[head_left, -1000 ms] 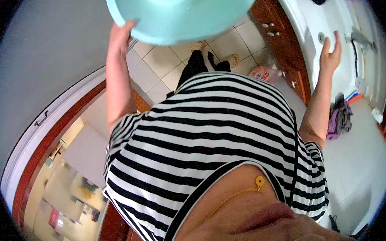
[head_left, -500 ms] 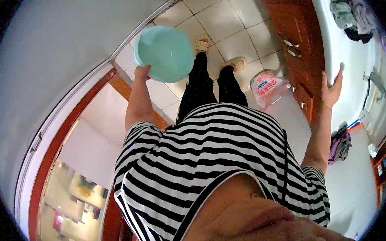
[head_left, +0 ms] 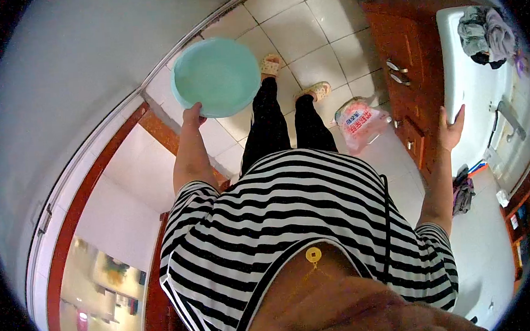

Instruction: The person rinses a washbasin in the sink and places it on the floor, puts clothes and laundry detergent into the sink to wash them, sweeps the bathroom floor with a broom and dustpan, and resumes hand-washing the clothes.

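Out to my left is a light green plastic basin (head_left: 215,78), held at its near rim by my left hand (head_left: 194,114). My thumb lies over the rim; the other fingers are mostly hidden. Whether the basin has water in it, I cannot tell. On the other side, my right hand (head_left: 452,133) rests at the front edge of a white sink (head_left: 461,83), thumb and fingers spread. Bunched grey and dark cloths (head_left: 486,34) lie at the sink's far end. A metal faucet (head_left: 510,118) stands at its back.
A reddish-brown cabinet (head_left: 399,44) with metal handles stands under the sink. On the tiled floor (head_left: 306,31), a printed plastic bag (head_left: 362,124) sits beside my slippered feet (head_left: 315,93). A dark cloth (head_left: 463,194) hangs near the sink's closer end. A brown-framed doorway (head_left: 92,192) is at left.
The basin and my left hand have shifted slightly left and downward in view. My right hand sits a little lower in view along the sink edge, and the whole view has tilted slightly.
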Demonstrator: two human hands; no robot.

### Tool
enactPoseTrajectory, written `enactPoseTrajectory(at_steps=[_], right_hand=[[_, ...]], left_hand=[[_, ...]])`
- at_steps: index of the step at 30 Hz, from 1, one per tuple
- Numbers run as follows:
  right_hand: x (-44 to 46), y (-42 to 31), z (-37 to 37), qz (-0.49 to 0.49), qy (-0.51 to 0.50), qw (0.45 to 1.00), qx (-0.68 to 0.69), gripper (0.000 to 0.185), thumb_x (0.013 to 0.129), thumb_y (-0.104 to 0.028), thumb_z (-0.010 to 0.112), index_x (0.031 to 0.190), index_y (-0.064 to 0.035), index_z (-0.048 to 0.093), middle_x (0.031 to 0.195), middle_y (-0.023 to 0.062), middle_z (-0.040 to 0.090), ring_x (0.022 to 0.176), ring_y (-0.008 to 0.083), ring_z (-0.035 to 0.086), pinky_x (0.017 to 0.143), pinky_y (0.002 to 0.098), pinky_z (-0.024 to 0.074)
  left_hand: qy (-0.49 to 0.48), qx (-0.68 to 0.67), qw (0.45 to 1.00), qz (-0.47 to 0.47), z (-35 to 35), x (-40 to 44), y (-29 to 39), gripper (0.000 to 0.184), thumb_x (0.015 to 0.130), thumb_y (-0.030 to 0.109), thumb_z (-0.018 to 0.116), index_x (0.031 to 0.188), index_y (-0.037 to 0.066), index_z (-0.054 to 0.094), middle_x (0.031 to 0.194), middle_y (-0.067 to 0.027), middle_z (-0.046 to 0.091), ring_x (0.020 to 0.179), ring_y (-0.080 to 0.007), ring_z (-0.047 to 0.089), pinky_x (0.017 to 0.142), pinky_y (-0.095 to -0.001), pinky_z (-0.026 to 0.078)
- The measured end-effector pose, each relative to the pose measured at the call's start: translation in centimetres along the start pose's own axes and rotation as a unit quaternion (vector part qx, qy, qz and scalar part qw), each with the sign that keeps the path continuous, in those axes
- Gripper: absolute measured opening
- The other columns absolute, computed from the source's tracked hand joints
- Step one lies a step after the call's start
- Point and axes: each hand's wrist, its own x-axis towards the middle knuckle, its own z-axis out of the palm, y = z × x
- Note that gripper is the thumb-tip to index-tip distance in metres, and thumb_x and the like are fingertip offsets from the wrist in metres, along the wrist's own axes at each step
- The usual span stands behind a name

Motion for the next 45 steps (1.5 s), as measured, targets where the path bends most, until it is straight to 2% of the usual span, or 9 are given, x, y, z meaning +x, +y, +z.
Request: enactPoseTrajectory(at_steps=[4,6,8,12,18,28,30,38,45], right_hand=[[0.0,-0.5,-0.2,0.032,-0.016,0.996,0.083,0.070,0.082,-0.033,0.065,0.133,0.0022,0.035,0.132,0.0203,0.042,0.122,0.0288,0.042,0.099,0.0337,0.0369],[0.1,-0.8,-0.3,0.023,-0.015,1.000,-0.011,0.069,0.082,-0.031,0.065,0.134,0.0023,0.034,0.133,0.0202,0.040,0.123,0.0282,0.041,0.099,0.0333,0.0367],[0.1,1.1,0.9,0.018,-0.009,0.999,0.035,0.069,0.082,-0.031,0.065,0.134,0.0020,0.033,0.135,0.0195,0.039,0.123,0.0276,0.041,0.100,0.0333,0.0368],[-0.3,0.8,1.5,0.045,-0.007,0.990,0.135,0.071,0.082,-0.031,0.066,0.135,0.0014,0.032,0.137,0.0182,0.036,0.124,0.0265,0.040,0.100,0.0335,0.0369],[-0.1,2.3,2.2,-0.002,0.008,0.999,0.035,0.074,0.080,-0.035,0.067,0.134,0.0019,0.032,0.135,0.0198,0.039,0.118,0.0280,0.046,0.095,0.0352,0.0433],[-0.2,2.8,2.6,0.055,-0.010,0.998,0.039,0.077,0.077,-0.046,0.066,0.134,-0.0045,0.037,0.134,0.0153,0.042,0.115,0.0293,0.048,0.094,0.0359,0.0422],[0.0,4.2,3.1,0.003,0.020,0.999,0.032,0.082,0.074,-0.054,0.065,0.136,-0.0079,0.036,0.128,0.0152,0.049,0.104,0.0309,0.057,0.088,0.0366,0.0459],[-0.2,3.3,2.9,0.014,0.023,1.000,-0.008,0.078,0.076,-0.051,0.064,0.134,-0.0077,0.038,0.126,0.0155,0.050,0.107,0.0310,0.055,0.090,0.0365,0.0442],[-0.3,3.6,3.0,0.043,0.016,0.999,0.026,0.077,0.075,-0.050,0.066,0.135,-0.0091,0.038,0.126,0.0155,0.051,0.106,0.0304,0.055,0.090,0.0364,0.0444]], left_hand=[[0.031,0.049,0.997,-0.049,-1.2,-2.2,1.5,0.040,0.075,0.020,0.065,0.104,-0.003,0.050,0.082,-0.0145,0.057,0.063,-0.0253,0.058,0.051,-0.0353,0.050],[0.051,0.059,0.996,-0.050,-1.5,-3.7,2.4,0.039,0.075,0.019,0.064,0.104,-0.003,0.050,0.081,-0.0141,0.057,0.062,-0.0252,0.057,0.050,-0.0351,0.050],[-0.021,0.026,0.999,-0.015,-2.0,-4.3,2.5,0.040,0.074,0.019,0.066,0.104,-0.003,0.051,0.082,-0.0149,0.058,0.063,-0.0259,0.058,0.049,-0.0363,0.050],[0.057,0.038,0.994,-0.081,-2.9,0.8,-1.7,0.041,0.073,0.019,0.067,0.105,-0.002,0.051,0.084,-0.0153,0.058,0.064,-0.0274,0.058,0.048,-0.0373,0.050],[0.062,0.009,0.988,-0.138,-3.5,3.0,-8.8,0.047,0.073,0.021,0.068,0.111,-0.001,0.049,0.088,-0.0169,0.059,0.065,-0.0315,0.059,0.051,-0.0405,0.052],[0.075,-0.234,0.943,-0.224,0.1,3.7,-15.8,0.037,0.077,0.019,0.064,0.109,0.008,0.047,0.099,-0.0129,0.054,0.080,-0.0286,0.056,0.059,-0.0439,0.050],[0.096,-0.235,0.947,-0.198,1.9,4.2,-15.8,0.035,0.077,0.017,0.063,0.108,0.007,0.048,0.100,-0.0138,0.054,0.081,-0.0287,0.057,0.057,-0.0425,0.050],[0.126,-0.310,0.927,-0.166,5.0,10.4,-15.0,0.041,0.078,0.018,0.063,0.111,0.002,0.047,0.094,-0.0198,0.056,0.065,-0.0323,0.060,0.051,-0.0431,0.053],[0.178,-0.268,0.925,-0.203,6.0,8.3,-10.1,0.052,0.078,0.027,0.067,0.118,0.004,0.043,0.108,-0.0191,0.053,0.088,-0.0366,0.055,0.061,-0.0506,0.053]])
